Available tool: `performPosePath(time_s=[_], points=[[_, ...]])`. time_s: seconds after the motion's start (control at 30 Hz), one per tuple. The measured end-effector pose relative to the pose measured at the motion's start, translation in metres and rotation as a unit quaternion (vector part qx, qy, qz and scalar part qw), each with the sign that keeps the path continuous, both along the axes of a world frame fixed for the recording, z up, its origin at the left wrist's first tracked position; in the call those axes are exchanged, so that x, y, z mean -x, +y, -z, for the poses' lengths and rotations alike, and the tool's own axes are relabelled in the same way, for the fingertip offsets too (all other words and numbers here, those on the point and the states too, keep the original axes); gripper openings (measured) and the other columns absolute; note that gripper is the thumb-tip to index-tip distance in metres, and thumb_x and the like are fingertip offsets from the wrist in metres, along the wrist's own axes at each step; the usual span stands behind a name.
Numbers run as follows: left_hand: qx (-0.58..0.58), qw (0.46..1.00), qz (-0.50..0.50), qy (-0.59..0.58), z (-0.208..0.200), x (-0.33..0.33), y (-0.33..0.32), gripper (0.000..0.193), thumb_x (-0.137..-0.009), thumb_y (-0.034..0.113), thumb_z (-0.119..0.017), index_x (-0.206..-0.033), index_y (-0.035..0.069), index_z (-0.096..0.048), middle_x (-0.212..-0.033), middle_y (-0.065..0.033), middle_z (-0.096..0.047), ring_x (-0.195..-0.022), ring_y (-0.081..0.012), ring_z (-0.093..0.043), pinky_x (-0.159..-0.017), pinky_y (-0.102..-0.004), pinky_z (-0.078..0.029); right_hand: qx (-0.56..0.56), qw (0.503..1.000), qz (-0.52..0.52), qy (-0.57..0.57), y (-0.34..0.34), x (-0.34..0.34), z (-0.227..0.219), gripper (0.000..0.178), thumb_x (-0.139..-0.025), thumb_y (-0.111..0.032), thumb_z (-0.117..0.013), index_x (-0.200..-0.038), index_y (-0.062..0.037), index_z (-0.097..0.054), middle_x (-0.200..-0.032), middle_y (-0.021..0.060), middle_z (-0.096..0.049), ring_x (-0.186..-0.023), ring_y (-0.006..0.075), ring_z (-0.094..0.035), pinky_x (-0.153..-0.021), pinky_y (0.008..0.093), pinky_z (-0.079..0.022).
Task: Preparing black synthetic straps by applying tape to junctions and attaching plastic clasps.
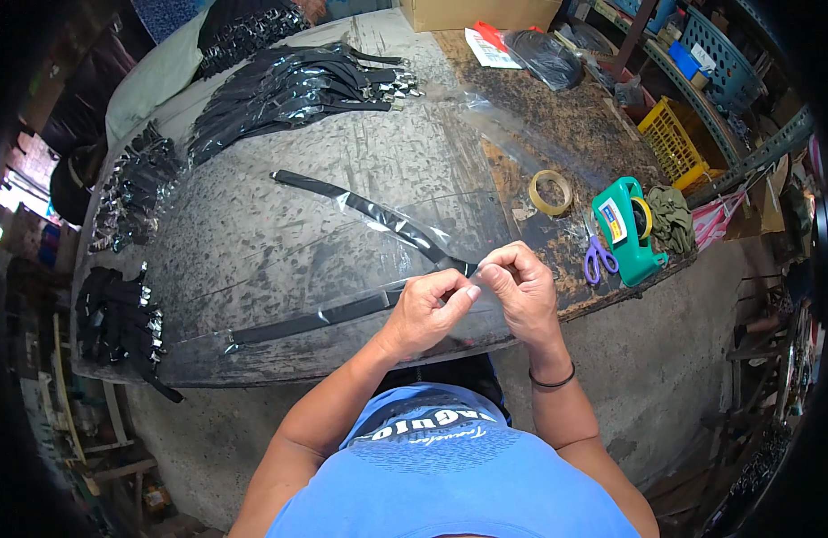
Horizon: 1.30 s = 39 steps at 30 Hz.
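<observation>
The worn bench [252,233] spreads across the scene, mostly mottled grey, with a scuffed brown stretch on its right side. On its far left part lies a large pile of black straps [288,94], with shiny metal ends pointing right. At the left edge sits a bundle of dark straps [138,184] in glossy clear plastic, and at the near left corner is a smaller black bundle [113,309] with metal clips, 1 piece hanging past the bench's edge. Beyond the right edge stands a yellow basket [669,134].

2 lengths of black strapping lie with clear film in the near middle. The far strap [351,202] slants from the far left down to the hands; the near strap [315,318] runs along the near side to the left hand. Whether they join beneath that hand I cannot tell.

At the right edge stands a green tape dispenser [622,242]. The right hand [524,291] has its thumb and index finger pinched narrow on the right end of the far strap. The left hand [429,309], just beside it, has its fingers curled narrow, thumb against index; what lies between them cannot be made out. A roll of tan tape [548,211] lies left of the dispenser, and the purple scissors [595,247] rest just beside it, nearer.
</observation>
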<state>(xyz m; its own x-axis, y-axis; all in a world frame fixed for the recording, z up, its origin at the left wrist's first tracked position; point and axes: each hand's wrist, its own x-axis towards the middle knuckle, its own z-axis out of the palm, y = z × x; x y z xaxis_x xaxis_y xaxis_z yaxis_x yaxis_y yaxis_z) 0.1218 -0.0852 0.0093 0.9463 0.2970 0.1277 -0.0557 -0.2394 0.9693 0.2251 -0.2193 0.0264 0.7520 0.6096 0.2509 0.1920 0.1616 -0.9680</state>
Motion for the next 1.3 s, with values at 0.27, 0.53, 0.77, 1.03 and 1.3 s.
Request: performPosePath(time_s=[0.27,0.53,0.77,1.03,1.3], points=[[0.097,0.995,0.035,-0.002,0.010,-0.002,-0.004,0.017,-0.091,0.019,-0.067,-0.090,0.001,-0.066,-0.075,0.0005,-0.061,-0.067,-0.0057,-0.053,-0.058,-0.0251,-0.045,0.013,0.997,-0.048,0.059,-0.014,-0.002,0.008,0.032,-0.086,-0.024,-0.074,-0.108,-0.0038,-0.060,-0.098,0.0029,-0.060,-0.090,0.0112,-0.059,-0.084,0.0268,-0.048],[0.346,0.938,0.009,-0.013,0.011,-0.017,-0.031,0.011,-0.094,0.011,-0.063,-0.098,0.003,-0.056,-0.079,-0.0012,-0.060,-0.063,-0.0055,-0.053,-0.055,-0.0209,-0.044,-0.046,0.977,-0.052,0.202,-0.041,0.023,0.027,0.051,-0.092,-0.021,-0.068,-0.131,0.0008,-0.044,-0.098,0.0063,-0.064,-0.094,0.0124,-0.061,-0.085,0.0276,-0.048],[0.293,0.952,0.086,0.012,0.018,-0.021,-0.057,0.014,-0.093,0.013,-0.065,-0.097,0.002,-0.057,-0.085,-0.0022,-0.059,-0.072,-0.0063,-0.057,-0.061,-0.0221,-0.048,0.035,0.988,0.069,0.131,-0.086,0.019,0.044,0.013,-0.095,-0.011,-0.061,-0.103,-0.0007,-0.060,-0.084,0.0037,-0.064,-0.073,0.0087,-0.061,-0.069,0.0225,-0.049],[-0.235,0.967,0.075,-0.063,0.055,-0.101,-0.060,0.028,-0.087,0.022,-0.068,-0.106,0.002,-0.063,-0.104,-0.0131,-0.062,-0.097,-0.0338,-0.060,-0.082,-0.0392,-0.049,-0.024,0.959,0.168,0.228,-0.185,-0.019,0.038,0.017,-0.097,-0.020,-0.061,-0.090,-0.0036,-0.058,-0.072,0.0032,-0.061,-0.051,0.0056,-0.051,-0.042,0.0153,-0.035],[0.019,0.978,0.186,0.089,0.029,-0.112,-0.082,0.043,-0.094,0.029,-0.062,-0.127,0.002,-0.058,-0.109,-0.0073,-0.062,-0.100,-0.0158,-0.060,-0.088,-0.0304,-0.047,0.116,0.965,0.168,0.164,-0.182,-0.033,0.040,0.021,-0.093,-0.021,-0.067,-0.084,-0.0031,-0.062,-0.070,-0.0028,-0.058,-0.062,0.0040,-0.051,-0.056,0.0199,-0.042]])
